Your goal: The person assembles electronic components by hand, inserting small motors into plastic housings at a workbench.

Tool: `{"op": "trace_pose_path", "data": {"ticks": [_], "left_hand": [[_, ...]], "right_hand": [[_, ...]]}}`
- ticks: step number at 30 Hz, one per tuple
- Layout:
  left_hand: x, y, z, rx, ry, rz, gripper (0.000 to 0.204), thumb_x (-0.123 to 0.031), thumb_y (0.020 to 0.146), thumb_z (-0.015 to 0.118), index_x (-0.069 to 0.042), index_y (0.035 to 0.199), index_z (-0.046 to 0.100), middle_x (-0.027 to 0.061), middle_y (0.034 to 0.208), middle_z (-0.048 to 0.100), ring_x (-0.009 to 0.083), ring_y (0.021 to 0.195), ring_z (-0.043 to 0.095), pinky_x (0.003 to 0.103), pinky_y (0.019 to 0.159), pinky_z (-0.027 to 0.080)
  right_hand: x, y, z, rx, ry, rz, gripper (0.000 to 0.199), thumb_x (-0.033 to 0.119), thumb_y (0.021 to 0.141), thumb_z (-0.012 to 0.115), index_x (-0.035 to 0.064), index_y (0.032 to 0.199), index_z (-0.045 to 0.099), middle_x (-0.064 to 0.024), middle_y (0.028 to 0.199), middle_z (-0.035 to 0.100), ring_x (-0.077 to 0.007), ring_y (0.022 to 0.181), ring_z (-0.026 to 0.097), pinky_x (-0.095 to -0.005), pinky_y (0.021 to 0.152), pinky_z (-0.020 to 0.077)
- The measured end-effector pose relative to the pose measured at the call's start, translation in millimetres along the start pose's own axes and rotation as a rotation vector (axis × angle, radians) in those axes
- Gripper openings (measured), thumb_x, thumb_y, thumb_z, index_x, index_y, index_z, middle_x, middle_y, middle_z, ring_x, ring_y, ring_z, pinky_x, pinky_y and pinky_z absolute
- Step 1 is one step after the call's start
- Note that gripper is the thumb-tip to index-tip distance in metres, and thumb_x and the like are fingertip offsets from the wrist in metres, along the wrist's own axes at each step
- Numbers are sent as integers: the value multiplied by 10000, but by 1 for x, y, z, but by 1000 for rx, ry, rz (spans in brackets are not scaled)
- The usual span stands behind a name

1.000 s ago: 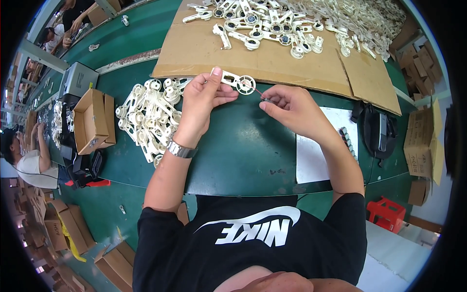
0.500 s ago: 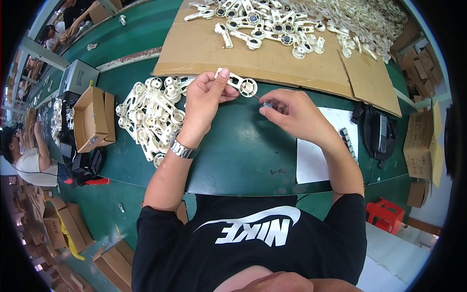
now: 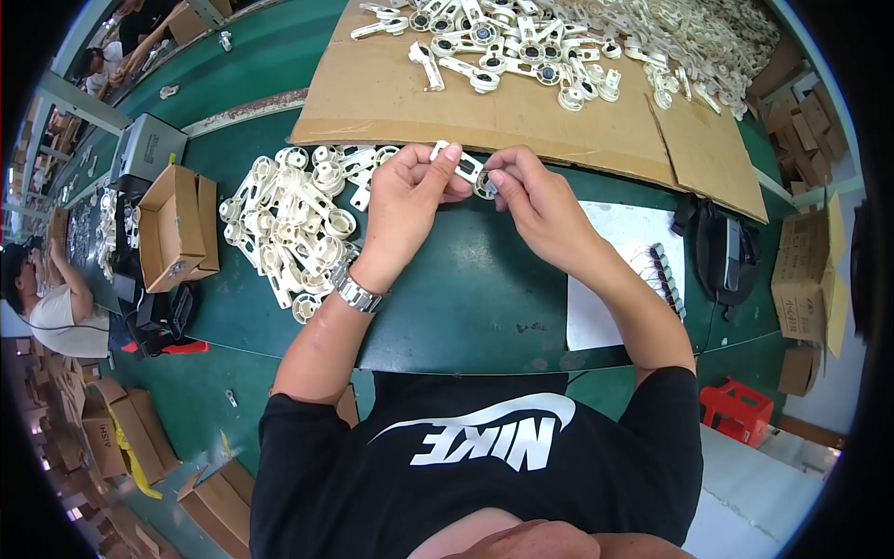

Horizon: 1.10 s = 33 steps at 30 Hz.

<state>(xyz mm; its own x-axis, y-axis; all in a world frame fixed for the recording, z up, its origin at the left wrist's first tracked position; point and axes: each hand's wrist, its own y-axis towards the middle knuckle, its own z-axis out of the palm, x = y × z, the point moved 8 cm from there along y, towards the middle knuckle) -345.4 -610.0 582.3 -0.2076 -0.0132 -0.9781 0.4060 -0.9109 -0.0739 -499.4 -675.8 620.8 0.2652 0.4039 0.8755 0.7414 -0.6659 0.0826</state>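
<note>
My left hand [image 3: 410, 191] pinches a white plastic handle-shaped part [image 3: 468, 169] by its slotted arm, with the round ring end toward the right. Against that ring, my right hand [image 3: 540, 200] presses a small grey block-like component [image 3: 490, 185] between thumb and fingers. How far the component sits inside the ring is hidden by my fingers. Beside my left wrist lies a heap of similar white parts [image 3: 289, 214]. To the right, a white sheet [image 3: 596, 307] carries a row of small grey components [image 3: 665, 275] with thin wires.
Cardboard [image 3: 577, 135] covers the far table, bearing many white parts with dark round centres [image 3: 531, 51]. An open carton [image 3: 172, 228] and a grey box [image 3: 154, 149] stand left. A black bag [image 3: 731, 252] lies right, and a red stool [image 3: 738, 412] is below. Other people work at far left.
My right hand has moved left and up, bringing the grey component from beside the white part to its ring. My left hand has shifted slightly right with the part.
</note>
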Motion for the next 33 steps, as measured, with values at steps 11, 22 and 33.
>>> {"op": "trace_pose_path", "data": {"ticks": [11,22,33], "left_hand": [[-3,0,-4,-38,14,97,285,-269,1062,666,16,1045,663,97,839,745,158,766,738,291,754,618],[-4,-4,5,-3,46,111,263,-260,1066,661,0,1026,659,80,842,745,131,792,733,276,779,606],[1,-7,9,21,59,128,226,-228,1066,661,-8,1016,650,71,852,742,117,798,729,263,768,593]], "right_hand": [[30,-14,0,-302,-582,-376,243,108,908,757,51,1122,656,-116,1011,655,-332,889,670,-453,739,547],[38,-18,1,-362,-872,-433,278,109,845,764,40,1103,687,-82,933,606,-273,856,598,-389,746,512],[34,-16,3,-358,-943,-323,289,119,847,792,34,1101,683,-97,930,621,-290,887,614,-396,759,524]]}}
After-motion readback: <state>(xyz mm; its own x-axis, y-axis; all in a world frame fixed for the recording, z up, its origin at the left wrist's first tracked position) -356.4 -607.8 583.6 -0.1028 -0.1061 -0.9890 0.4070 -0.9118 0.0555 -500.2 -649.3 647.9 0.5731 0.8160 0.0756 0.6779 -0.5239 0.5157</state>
